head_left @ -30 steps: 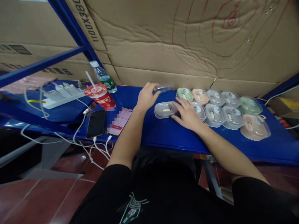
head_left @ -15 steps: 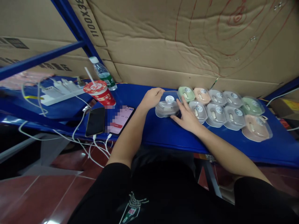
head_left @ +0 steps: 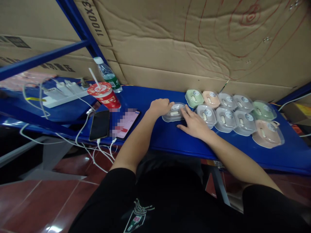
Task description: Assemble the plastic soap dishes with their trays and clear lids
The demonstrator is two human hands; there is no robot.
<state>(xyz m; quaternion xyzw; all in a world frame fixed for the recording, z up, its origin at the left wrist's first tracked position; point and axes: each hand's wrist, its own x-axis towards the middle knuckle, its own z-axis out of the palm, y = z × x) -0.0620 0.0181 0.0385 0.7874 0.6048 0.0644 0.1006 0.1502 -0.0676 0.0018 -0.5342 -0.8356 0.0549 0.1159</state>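
Observation:
A grey plastic box (head_left: 174, 117) with a clear lid (head_left: 179, 106) seated over it lies between my hands on the blue table. A pale strip and a round sticker show through or on the lid. My left hand (head_left: 160, 107) is closed at the lid's left edge, its fingers curled and the fingertips partly hidden. With fingers spread, my right hand (head_left: 195, 124) rests its fingertips on the lid's right side, thumb on the table side. Right beside that hand sits another lidded grey box (head_left: 206, 117), one of several.
Lidded boxes stand in two rows at right, including a green box (head_left: 194, 98) and a peach box (head_left: 267, 134). At left are a red cup (head_left: 104, 97), a bottle (head_left: 109, 76), a black phone (head_left: 99, 125), a lit phone (head_left: 127, 124), cables and a power strip (head_left: 64, 97).
The clear lid, held up in my left hand before, has come down onto the grey box. My left hand has lowered with it, while the right hand has stayed at the box's right side.

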